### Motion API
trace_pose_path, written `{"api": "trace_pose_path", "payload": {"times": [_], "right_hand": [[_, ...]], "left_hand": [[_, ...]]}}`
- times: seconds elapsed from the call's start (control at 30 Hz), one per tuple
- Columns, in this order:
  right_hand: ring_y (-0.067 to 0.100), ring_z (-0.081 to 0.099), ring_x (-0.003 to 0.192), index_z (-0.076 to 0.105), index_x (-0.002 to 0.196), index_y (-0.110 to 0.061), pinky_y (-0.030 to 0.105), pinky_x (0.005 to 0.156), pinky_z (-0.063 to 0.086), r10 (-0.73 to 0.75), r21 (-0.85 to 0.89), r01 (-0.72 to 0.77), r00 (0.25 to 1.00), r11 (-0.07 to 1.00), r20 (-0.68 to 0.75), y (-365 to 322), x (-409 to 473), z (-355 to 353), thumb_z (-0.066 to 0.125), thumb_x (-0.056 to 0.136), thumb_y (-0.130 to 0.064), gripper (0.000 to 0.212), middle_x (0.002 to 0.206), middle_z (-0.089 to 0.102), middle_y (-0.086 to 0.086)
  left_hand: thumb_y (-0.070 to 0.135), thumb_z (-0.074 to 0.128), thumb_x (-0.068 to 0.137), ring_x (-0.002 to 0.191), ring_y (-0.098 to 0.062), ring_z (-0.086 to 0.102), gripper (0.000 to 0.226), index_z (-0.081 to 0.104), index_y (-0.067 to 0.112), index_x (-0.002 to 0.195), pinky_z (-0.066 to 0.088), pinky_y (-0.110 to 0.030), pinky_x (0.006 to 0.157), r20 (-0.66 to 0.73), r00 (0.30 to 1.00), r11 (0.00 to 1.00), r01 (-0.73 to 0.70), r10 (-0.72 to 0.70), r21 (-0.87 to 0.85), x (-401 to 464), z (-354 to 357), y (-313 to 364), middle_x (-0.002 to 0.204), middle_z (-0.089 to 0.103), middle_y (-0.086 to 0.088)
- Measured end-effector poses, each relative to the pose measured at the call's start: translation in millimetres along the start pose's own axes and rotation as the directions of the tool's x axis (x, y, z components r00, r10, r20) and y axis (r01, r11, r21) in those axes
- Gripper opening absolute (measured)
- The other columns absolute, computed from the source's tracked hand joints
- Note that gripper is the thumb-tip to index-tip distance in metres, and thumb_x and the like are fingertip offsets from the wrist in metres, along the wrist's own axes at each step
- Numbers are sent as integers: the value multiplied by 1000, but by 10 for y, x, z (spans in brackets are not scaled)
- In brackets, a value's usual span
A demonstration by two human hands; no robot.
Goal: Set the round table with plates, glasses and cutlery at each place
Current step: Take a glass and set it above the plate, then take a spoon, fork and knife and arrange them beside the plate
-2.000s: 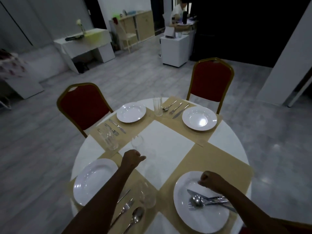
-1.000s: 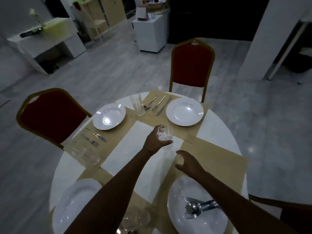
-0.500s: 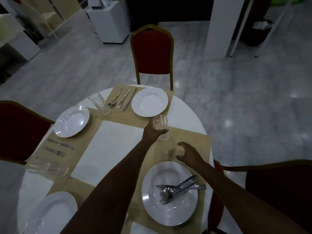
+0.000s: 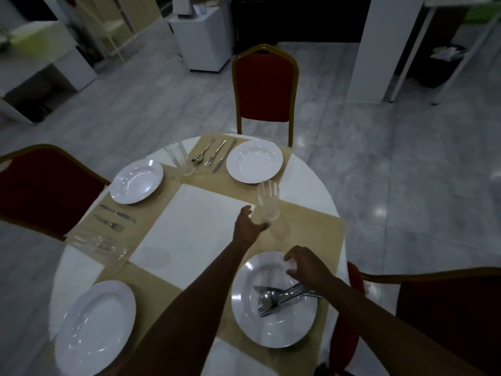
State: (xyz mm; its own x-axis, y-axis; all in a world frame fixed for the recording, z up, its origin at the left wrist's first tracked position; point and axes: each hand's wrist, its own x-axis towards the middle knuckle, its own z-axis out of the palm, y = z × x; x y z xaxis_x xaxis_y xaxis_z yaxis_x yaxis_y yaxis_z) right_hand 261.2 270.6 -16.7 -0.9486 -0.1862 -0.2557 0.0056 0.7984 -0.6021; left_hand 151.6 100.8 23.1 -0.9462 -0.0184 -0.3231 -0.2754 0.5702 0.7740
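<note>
A clear glass (image 4: 268, 203) stands upright on the tan placemat (image 4: 311, 232) beyond the near right plate (image 4: 273, 332). My left hand (image 4: 249, 226) is just left of the glass base with fingers spread, holding nothing. My right hand (image 4: 306, 263) hovers over that plate's far edge, fingers curled apart and empty. A knife, spoon and fork (image 4: 282, 295) lie heaped on that plate. Three more white plates sit at the far (image 4: 254, 160), left (image 4: 137, 181) and near left (image 4: 95, 327) places of the round white table (image 4: 306, 185).
The far place has cutlery (image 4: 214, 156) and a glass (image 4: 179, 158) left of its plate. The left place has cutlery (image 4: 113, 218) and a blurred glass (image 4: 100, 245). Red chairs stand at the far side (image 4: 264, 85), left (image 4: 40, 191) and right (image 4: 433, 308).
My left hand carried the glass from the left side across the table, set it on the near right placemat and opened. My right hand drew back over the plate. The view swung right.
</note>
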Motion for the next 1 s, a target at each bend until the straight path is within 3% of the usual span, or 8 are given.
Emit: {"api": "trace_pose_path", "payload": {"times": [0.33, 0.5, 0.6, 0.7, 0.77, 0.83, 0.93, 1.0], "right_hand": [[27, 48, 111, 60, 108, -21, 38, 90, 41, 28, -478, 62, 983, 876, 179, 32, -487, 179, 66, 80, -32, 31, 115, 56, 0], [28, 53, 106, 63, 105, -15, 37, 88, 45, 48, -582, 52, 987, 811, 155, -23, -565, 250, 56, 86, -17, 20, 110, 63, 5], [29, 53, 108, 64, 107, -15, 37, 89, 45, 69, -610, 59, 980, 790, 184, -33, -586, 278, 55, 87, -20, 22, 111, 64, 5], [30, 51, 113, 63, 112, -14, 36, 93, 42, 83, -623, 61, 976, 780, 199, -32, -604, 303, 53, 90, -22, 25, 116, 62, 7], [30, 51, 114, 63, 113, -13, 35, 93, 42, 90, -601, 53, 975, 797, 205, -40, -613, 307, 53, 91, -25, 27, 117, 62, 8], [28, 51, 113, 64, 111, -14, 33, 92, 42, 99, -557, 36, 973, 830, 210, -37, -625, 294, 55, 91, -27, 26, 116, 63, 8], [25, 57, 107, 66, 101, -13, 28, 87, 40, 123, -441, -14, 967, 898, 221, -14, -665, 246, 55, 90, -27, 21, 108, 67, 7], [18, 62, 92, 64, 78, -21, 23, 74, 36, 143, -312, -71, 966, 947, 217, 11, -693, 210, 57, 89, -26, 15, 84, 66, -2]], "left_hand": [[17, 75, 78, 82, -13, 66, 25, 64, 14, 100, 46, -8, 67, 125, 988, 996, 90, -87, -17, -1162, 61, -896, 94, 67, 3], [19, 69, 75, 79, -11, 62, 10, 64, 22, 83, 44, -12, 66, 68, 992, 994, 102, -105, 48, -1494, 124, -1157, 81, 67, 7], [26, 69, 76, 80, -17, 67, 10, 66, 21, 84, 54, -29, 76, 5, 978, 976, 210, -211, 53, -1572, 162, -1269, 84, 71, 1], [29, 64, 79, 69, -18, 62, 14, 61, 20, 69, 53, -33, 75, 54, 961, 958, 266, -272, 107, -1562, 214, -1317, 74, 68, -5], [21, 54, 88, 80, -25, 63, 18, 67, 9, 91, 52, -36, 83, 99, 950, 955, 294, -295, 24, -1529, 248, -1323, 90, 70, -16], [18, 43, 93, 102, -34, 62, 33, 59, 3, 118, 47, -38, 91, 162, 944, 957, 292, -288, 2, -1459, 218, -1312, 111, 66, -22], [26, 61, 78, 78, -27, 64, 21, 62, 9, 89, 53, -35, 76, 192, 928, 939, 337, -320, -63, -1496, 195, -1193, 84, 65, -15], [23, 68, 77, 65, -18, 56, 17, 60, 9, 80, 49, -29, 65, 233, 928, 908, 344, -290, -240, -1509, 167, -1179, 75, 59, -11]]}}
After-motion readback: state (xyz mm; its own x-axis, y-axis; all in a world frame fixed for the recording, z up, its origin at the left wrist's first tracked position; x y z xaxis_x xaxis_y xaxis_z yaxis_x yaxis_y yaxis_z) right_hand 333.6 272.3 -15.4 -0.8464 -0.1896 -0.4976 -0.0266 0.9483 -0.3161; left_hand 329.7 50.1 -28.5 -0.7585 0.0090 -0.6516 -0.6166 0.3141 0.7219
